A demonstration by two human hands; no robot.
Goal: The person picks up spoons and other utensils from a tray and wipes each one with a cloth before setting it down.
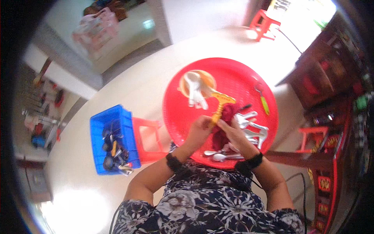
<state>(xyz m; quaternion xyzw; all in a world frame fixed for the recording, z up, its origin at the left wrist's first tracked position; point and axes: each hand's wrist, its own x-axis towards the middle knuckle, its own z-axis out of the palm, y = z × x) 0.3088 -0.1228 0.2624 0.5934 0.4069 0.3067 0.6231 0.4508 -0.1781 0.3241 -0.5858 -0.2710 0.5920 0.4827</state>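
My left hand (201,127) is closed on the lower handle of a yellow T-shaped hand tool (221,105), perhaps a peeler or scraper. Its wide head points away from me and bears writing. In my right hand (233,131) is a bunched dark red cloth (228,113), pressed against the tool's handle. Both hands are above a large round red plastic tray (233,71). Several white and metal utensils (254,131) lie right of my right hand. Nearer to me are white spoons (220,157). Fingers and cloth hide part of the handle.
An orange-yellow bowl (212,78) with white spoons (194,87) sits at the tray's far left. A green-handled tool (264,105) lies at its right. A blue crate (128,117) of utensils rests by a red stool (149,140). Dark wooden furniture (315,73) stands right.
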